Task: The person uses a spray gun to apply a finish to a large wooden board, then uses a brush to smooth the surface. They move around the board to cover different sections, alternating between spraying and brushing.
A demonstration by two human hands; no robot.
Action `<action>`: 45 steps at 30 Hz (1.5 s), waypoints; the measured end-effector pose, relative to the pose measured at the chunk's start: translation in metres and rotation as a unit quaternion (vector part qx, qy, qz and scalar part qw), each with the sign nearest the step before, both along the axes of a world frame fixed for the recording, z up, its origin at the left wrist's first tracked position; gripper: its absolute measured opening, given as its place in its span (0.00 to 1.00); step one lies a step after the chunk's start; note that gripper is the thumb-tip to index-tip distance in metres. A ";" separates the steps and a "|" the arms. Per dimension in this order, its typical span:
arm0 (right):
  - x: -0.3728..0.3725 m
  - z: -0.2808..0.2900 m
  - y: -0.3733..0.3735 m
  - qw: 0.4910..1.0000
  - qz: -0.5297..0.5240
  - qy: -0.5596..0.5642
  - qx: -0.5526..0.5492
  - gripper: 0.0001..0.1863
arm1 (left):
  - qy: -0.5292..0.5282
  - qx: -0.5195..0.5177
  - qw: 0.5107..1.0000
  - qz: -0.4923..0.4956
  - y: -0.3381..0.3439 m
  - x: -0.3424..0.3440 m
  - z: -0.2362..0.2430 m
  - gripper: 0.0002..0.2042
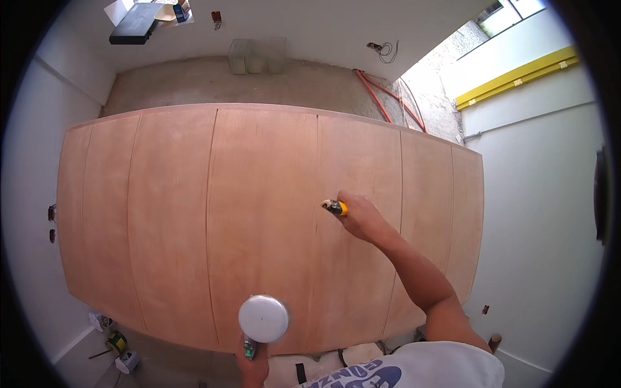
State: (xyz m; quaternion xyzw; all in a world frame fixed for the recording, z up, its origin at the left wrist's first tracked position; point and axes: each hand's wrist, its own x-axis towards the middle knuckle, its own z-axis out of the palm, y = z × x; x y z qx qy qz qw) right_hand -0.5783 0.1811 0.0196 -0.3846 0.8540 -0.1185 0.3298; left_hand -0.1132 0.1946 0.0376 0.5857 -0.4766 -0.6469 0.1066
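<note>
room under renovation | bare concrete floor (194,81) | loose cables (388,97) | plywood panels (259,220)

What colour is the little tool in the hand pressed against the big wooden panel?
Yellow and black: the tool sticks out of the right hand, seen in the head view.

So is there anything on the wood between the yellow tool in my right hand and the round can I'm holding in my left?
Nothing visible. The right hand holds the yellow-handled tool against the large plywood panel; bare wood runs down to the round white-capped can in the left hand.
</note>
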 end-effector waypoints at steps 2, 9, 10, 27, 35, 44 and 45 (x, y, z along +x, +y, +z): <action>0.033 -0.045 0.054 0.977 0.146 0.149 -0.037 0.15 | 0.007 0.051 0.999 0.014 -0.004 -0.029 0.019 0.13; 0.040 -0.086 0.085 0.975 0.127 0.158 -0.086 0.34 | -0.047 -0.031 0.996 0.075 0.023 -0.099 0.030 0.08; 0.039 -0.091 0.084 0.969 0.135 0.178 -0.107 0.37 | -0.053 -0.035 0.995 0.078 0.028 -0.101 0.031 0.08; -0.081 -0.137 -0.125 0.973 -0.053 0.214 -0.070 0.50 | -0.162 -0.015 0.981 -0.104 0.081 0.020 -0.016 0.18; -0.017 -0.156 -0.297 0.968 -0.110 0.223 -0.031 0.55 | -0.128 0.071 0.989 -0.023 0.062 0.078 -0.042 0.18; 0.013 -0.166 -0.379 0.957 0.163 0.148 -0.190 0.45 | -0.088 0.119 0.987 0.057 0.018 0.116 -0.065 0.18; 0.021 -0.166 -0.374 0.952 0.200 0.132 -0.189 0.45 | -0.082 0.121 0.986 0.074 0.016 0.118 -0.066 0.18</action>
